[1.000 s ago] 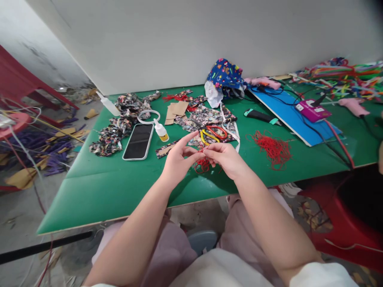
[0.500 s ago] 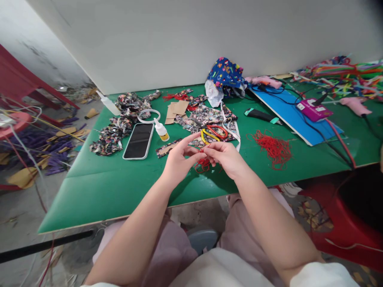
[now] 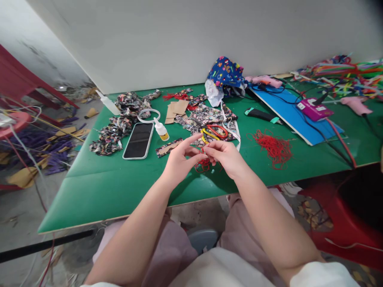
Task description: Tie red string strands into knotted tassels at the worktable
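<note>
Red string (image 3: 203, 165) hangs in a small tangle below my fingertips, over the green table. My left hand (image 3: 182, 159) pinches it between thumb and fingers, with the index finger stretched out. Close against it, my right hand (image 3: 226, 158) has its fingertips closed on the same string. The exact grip point is partly hidden by the fingers. Just beyond my hands lie scissors (image 3: 216, 132) with red and yellow handles, on floral fabric (image 3: 206, 115). To the right rests a loose pile of red string (image 3: 273, 149).
Left of my hands lie a phone (image 3: 138, 141), a small glue bottle (image 3: 162, 130), a white ring (image 3: 149, 115) and bunched floral fabric (image 3: 109, 137). Brown card pieces (image 3: 180, 107) sit farther back. A cutter knife (image 3: 261, 115), a blue board (image 3: 295, 113) and pink glue guns (image 3: 356, 105) are on the right.
Both hands stay in nearly the same place, fingertips together on the red string. The fingers have shifted only slightly.
</note>
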Demonstrator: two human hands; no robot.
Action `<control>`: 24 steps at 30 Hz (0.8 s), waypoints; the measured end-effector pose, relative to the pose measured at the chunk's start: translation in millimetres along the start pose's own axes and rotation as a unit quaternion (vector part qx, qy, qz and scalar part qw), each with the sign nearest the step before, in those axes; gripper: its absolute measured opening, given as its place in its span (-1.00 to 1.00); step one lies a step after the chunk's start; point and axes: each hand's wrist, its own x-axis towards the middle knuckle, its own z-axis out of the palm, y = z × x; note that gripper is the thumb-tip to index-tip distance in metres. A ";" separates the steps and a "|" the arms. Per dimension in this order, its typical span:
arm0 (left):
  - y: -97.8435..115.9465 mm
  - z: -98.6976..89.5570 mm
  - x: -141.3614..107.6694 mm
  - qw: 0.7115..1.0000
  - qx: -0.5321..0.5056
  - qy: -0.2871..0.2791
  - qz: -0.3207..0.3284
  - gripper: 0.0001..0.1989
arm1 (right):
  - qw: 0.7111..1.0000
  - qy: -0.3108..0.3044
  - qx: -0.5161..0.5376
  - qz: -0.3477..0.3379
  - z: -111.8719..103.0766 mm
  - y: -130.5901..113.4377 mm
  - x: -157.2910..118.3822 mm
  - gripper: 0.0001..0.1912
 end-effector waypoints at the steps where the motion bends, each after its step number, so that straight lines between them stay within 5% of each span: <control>1: 0.1 0.1 -0.1 1.000 0.002 -0.003 0.001 -0.42 | 1.000 0.001 0.001 0.002 0.0 -0.4 -0.1 -0.81; 24: -2.5 1.5 -1.0 0.996 0.086 -0.014 0.027 -0.45 | 0.996 0.013 -0.085 0.013 -1.9 -1.8 -0.4 -0.77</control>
